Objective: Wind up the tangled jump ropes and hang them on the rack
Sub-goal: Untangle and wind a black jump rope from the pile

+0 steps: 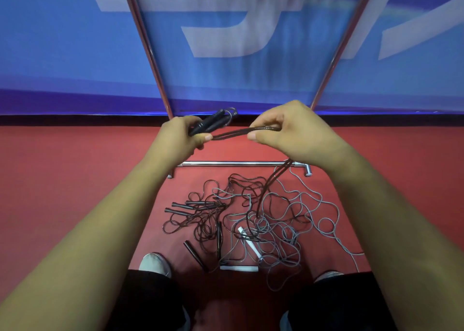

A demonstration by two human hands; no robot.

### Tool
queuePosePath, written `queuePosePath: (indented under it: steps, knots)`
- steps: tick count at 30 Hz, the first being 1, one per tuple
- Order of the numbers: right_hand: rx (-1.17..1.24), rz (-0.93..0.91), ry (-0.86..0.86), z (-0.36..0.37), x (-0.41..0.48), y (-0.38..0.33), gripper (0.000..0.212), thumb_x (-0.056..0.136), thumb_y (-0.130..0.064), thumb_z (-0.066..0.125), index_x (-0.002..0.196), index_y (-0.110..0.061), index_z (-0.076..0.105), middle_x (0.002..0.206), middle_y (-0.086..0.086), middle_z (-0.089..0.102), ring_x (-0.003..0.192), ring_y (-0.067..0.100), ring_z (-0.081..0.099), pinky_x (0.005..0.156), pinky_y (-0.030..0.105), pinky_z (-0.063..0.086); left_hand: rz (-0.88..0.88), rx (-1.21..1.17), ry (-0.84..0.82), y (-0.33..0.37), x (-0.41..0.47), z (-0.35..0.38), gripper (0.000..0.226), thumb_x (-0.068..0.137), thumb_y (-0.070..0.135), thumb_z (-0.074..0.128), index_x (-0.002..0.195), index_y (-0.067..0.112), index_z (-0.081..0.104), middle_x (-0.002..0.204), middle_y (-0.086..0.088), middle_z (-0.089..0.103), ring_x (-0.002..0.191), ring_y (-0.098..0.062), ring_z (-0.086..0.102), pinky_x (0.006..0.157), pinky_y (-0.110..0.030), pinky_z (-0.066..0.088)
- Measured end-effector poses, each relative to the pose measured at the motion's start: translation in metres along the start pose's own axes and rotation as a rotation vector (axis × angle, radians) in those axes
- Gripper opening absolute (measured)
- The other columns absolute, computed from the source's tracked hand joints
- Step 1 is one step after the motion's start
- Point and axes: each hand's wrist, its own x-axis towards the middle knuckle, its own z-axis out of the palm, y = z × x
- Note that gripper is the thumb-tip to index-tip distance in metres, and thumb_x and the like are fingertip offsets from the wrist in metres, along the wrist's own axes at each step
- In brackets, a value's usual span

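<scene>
Two hands: left hand (175,139) grips handles (208,124), right hand (296,132) pinches dark rope (238,132) (winding step, seemingly).
Floor tangle (248,220): rope's tail needs freeing next.

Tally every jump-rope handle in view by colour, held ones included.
Dark handles, lying loose: 5
Dark handles, held in the left hand: 2
White handles: 2
Total: 9
</scene>
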Motion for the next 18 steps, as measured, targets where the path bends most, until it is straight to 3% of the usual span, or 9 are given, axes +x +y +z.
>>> queuePosePath:
  steps: [2,4,6,9,11,14,18]
  knots:
    - [-0.023,-0.006,0.046,0.0,0.001,0.001,0.007,0.087,-0.023,0.073,0.081,-0.019,0.076,0.074,0.001,0.071,0.064,0.004,0.055,0.065,0.025,0.044,0.029,0.063,-0.137,-0.001,-0.001,0.003,0.013,0.091,0.022,0.072,0.102,0.025,0.067,0.066,0.006,0.068,0.055,-0.012,0.059,0.056,-0.022,0.044]
    - [-0.049,-0.012,0.071,-0.001,0.002,0.001,0.009,0.088,-0.022,0.072,0.083,-0.017,0.076,0.074,0.002,0.07,0.065,0.009,0.056,0.064,0.024,0.043,0.064,0.119,-0.285,0.001,-0.002,0.007,0.014,0.091,0.022,0.072,0.103,0.025,0.067,0.067,0.006,0.067,0.055,-0.008,0.057,0.054,-0.019,0.044]
    - [-0.076,-0.015,0.101,0.0,0.003,0.002,0.009,0.088,-0.022,0.072,0.085,-0.015,0.077,0.078,-0.001,0.072,0.073,0.011,0.061,0.071,0.024,0.045,0.092,0.138,-0.433,0.007,-0.005,0.013,0.013,0.091,0.023,0.073,0.102,0.023,0.067,0.065,0.006,0.066,0.05,-0.003,0.054,0.048,-0.014,0.041]
    - [-0.101,-0.004,0.152,-0.001,0.006,0.005,0.008,0.087,-0.024,0.072,0.086,-0.017,0.076,0.08,-0.003,0.072,0.081,0.015,0.065,0.078,0.032,0.051,0.192,0.148,-0.609,0.017,-0.011,0.021,0.008,0.091,0.023,0.072,0.092,0.023,0.065,0.065,0.006,0.065,0.054,-0.001,0.054,0.057,-0.021,0.044]
    - [-0.104,0.005,0.171,-0.002,0.007,0.008,0.007,0.086,-0.025,0.073,0.084,-0.018,0.076,0.078,-0.003,0.072,0.08,0.016,0.064,0.077,0.034,0.051,0.229,0.099,-0.692,0.023,-0.016,0.025,0.007,0.091,0.018,0.072,0.091,0.018,0.065,0.066,0.003,0.063,0.058,-0.006,0.054,0.062,-0.025,0.046]
    - [-0.104,0.009,0.181,-0.002,0.009,0.013,0.008,0.084,-0.026,0.075,0.083,-0.018,0.076,0.077,-0.004,0.071,0.079,0.016,0.064,0.077,0.035,0.051,0.275,0.027,-0.753,0.032,-0.026,0.028,0.008,0.093,0.018,0.071,0.092,0.013,0.066,0.063,0.004,0.055,0.055,-0.008,0.047,0.057,-0.021,0.041]
    - [-0.084,0.036,0.222,-0.007,0.01,0.02,0.009,0.082,-0.03,0.078,0.08,-0.021,0.075,0.078,-0.006,0.072,0.081,0.013,0.065,0.076,0.03,0.051,0.28,-0.192,-0.799,0.043,-0.034,0.025,0.005,0.094,0.021,0.069,0.09,0.024,0.067,0.062,-0.001,0.057,0.056,-0.014,0.048,0.055,-0.023,0.04]
